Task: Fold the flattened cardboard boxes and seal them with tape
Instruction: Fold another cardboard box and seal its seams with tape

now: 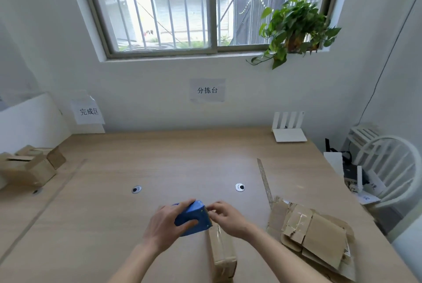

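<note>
Tape is the crux now: our left hand (165, 223) wraps its grip round the blue plastic tape dispenser (193, 218), while our right hand (225, 216) pinches at the dispenser's front edge, seemingly on the tape end, though blur hides it. The small folded brown cardboard box (222, 253) lies on the wooden bench (182, 157) just below both hands, its long axis running toward us, so we judge the pull should follow that line. Flattened boxes (315, 232) wait at our right.
</note>
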A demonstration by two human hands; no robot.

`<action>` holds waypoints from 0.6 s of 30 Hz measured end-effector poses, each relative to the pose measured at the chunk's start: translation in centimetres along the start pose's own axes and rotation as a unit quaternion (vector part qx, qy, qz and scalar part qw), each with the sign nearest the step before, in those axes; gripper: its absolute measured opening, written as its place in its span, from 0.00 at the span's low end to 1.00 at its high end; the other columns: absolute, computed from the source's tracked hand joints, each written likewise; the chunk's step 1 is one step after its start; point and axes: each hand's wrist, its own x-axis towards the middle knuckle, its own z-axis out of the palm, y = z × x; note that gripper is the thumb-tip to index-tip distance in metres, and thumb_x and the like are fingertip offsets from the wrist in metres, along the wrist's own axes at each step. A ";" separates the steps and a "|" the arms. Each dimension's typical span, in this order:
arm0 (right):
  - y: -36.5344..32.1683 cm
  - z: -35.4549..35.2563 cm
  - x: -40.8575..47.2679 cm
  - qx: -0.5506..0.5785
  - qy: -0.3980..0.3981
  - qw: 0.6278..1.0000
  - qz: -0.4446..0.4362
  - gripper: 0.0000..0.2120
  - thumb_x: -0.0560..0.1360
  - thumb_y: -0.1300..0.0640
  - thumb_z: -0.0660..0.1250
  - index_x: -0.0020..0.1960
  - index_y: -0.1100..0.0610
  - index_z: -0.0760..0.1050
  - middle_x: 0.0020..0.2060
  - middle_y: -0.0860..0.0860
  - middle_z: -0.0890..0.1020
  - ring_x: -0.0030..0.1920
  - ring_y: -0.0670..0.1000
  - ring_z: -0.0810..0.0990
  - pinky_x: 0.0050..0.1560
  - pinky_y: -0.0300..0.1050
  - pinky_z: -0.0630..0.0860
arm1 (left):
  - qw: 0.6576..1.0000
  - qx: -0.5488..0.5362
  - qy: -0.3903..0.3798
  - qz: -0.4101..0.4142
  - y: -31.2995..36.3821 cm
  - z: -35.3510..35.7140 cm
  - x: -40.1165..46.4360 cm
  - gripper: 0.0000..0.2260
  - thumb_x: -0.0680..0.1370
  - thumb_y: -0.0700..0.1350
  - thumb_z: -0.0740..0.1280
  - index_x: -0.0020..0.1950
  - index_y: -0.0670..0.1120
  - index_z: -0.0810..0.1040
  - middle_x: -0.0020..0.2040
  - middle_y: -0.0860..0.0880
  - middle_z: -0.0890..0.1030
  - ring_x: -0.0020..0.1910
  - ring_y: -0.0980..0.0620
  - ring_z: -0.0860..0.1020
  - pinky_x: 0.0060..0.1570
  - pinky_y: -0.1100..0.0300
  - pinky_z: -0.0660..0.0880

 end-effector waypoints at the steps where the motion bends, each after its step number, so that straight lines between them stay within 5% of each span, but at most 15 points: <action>1: -0.1 -0.4 -0.1 0.005 -0.002 1.000 -0.003 0.14 0.83 0.52 0.61 0.66 0.51 0.79 0.56 0.47 0.77 0.53 0.44 0.78 0.56 0.36 0.73 | 1.000 0.000 0.003 0.007 0.3 -0.2 0.2 0.28 0.70 0.75 0.57 0.69 0.69 0.68 0.48 0.72 0.75 0.43 0.61 0.70 0.48 0.72 0.63; 6: -0.9 -2.4 -1.7 0.026 -0.005 1.000 -0.008 0.08 0.83 0.48 0.64 0.60 0.43 0.78 0.60 0.48 0.76 0.52 0.43 0.78 0.42 0.28 0.71 | 0.999 -0.001 0.002 0.036 1.0 -0.4 0.6 0.26 0.73 0.74 0.59 0.70 0.68 0.69 0.53 0.67 0.80 0.49 0.63 0.76 0.52 0.64 0.70; 11: -1.2 -3.8 -3.1 0.048 0.010 0.999 -0.008 0.04 0.78 0.47 0.70 0.53 0.39 0.81 0.58 0.45 0.78 0.54 0.48 0.81 0.45 0.34 0.75 | 0.997 0.001 0.006 0.072 2.6 -0.9 0.6 0.27 0.74 0.72 0.60 0.70 0.63 0.72 0.52 0.64 0.82 0.47 0.62 0.77 0.51 0.67 0.67; 18: -1.1 -4.7 -4.4 0.056 0.016 0.998 -0.001 0.12 0.76 0.48 0.73 0.57 0.51 0.84 0.57 0.48 0.80 0.46 0.42 0.81 0.40 0.33 0.74 | 0.995 0.005 -0.014 0.095 4.1 -1.2 0.2 0.29 0.74 0.74 0.56 0.71 0.63 0.70 0.52 0.61 0.83 0.46 0.59 0.78 0.52 0.69 0.65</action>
